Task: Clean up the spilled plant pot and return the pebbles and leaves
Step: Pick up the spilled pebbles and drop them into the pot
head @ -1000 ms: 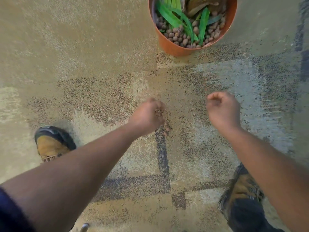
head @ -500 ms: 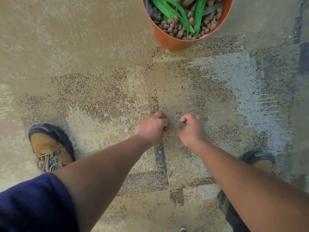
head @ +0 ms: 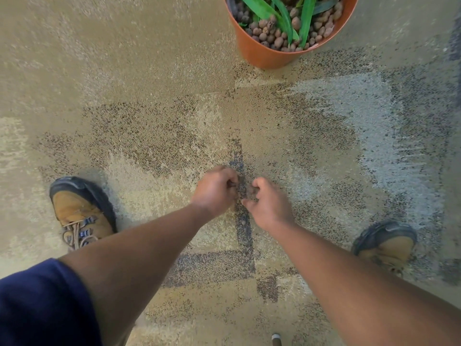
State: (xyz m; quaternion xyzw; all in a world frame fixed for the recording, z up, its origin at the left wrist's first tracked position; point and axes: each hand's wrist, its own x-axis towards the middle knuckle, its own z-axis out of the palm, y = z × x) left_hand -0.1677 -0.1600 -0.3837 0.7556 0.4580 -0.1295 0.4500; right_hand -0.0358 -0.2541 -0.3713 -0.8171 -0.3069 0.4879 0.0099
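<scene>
Both hands are working low over the carpet (head: 149,58) at centre frame, close together, just apart. Left hand (head: 215,189) is sitting knuckles-up with its fingers (head: 230,177) curled down and in, nearly closed; something small and dark is showing at the fingertips, can't tell what, or whether it's gripped. Right hand (head: 268,204) is cupping with fingers (head: 258,183) bent, partly open, tips touching the carpet; can't tell if it's holding anything. Small brownish bits between the two hands are too blurred to call. Orange pot (head: 264,54) is standing upright at far centre-right, well apart from the hands, with brown pebbles (head: 279,37) and green leaves (head: 305,18) lying inside it. Tan boots are planted either side: left boot (head: 79,211), right boot (head: 389,245).
</scene>
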